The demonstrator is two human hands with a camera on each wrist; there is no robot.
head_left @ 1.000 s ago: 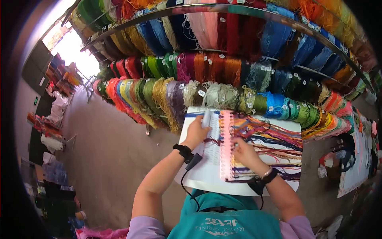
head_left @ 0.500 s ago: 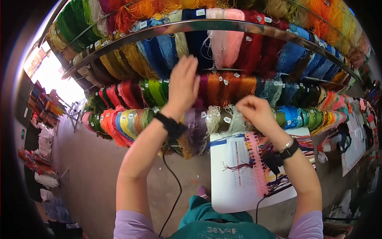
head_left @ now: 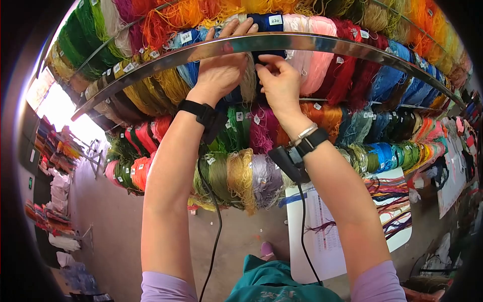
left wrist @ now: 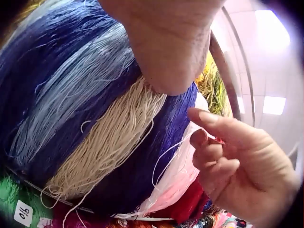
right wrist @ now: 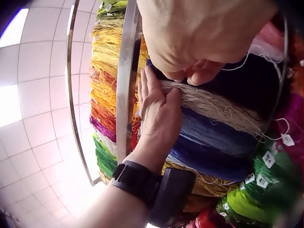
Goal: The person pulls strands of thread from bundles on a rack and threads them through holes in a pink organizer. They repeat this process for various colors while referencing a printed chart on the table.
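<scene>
My left hand point(head_left: 224, 68) lies over the upper rail with its fingers straight, flat on the top of a cream thread skein point(left wrist: 111, 133) and its blue neighbours. To its right, my right hand point(head_left: 279, 83) is at the dark navy skein point(head_left: 267, 25), its fingers curled and its thumb near the forefinger. A loose white strand point(left wrist: 164, 154) passes close to those fingertips in the left wrist view; I cannot tell whether they pinch it. A light blue skein point(left wrist: 76, 90) hangs left of the cream one, and a pink skein point(head_left: 319, 50) hangs right of the navy.
A curved metal bar point(head_left: 342, 44) runs across in front of the upper skeins. Lower rows hold more skeins, among them a lavender one point(head_left: 266, 178). Below my right forearm is a white board point(head_left: 307, 261) with a printed sheet and thread samples. Cables trail from both wrist cameras.
Both hands left the sample board and rose to the upper skeins. The left now lies on their tops; the right came up beside it. The board has shifted lower right in view.
</scene>
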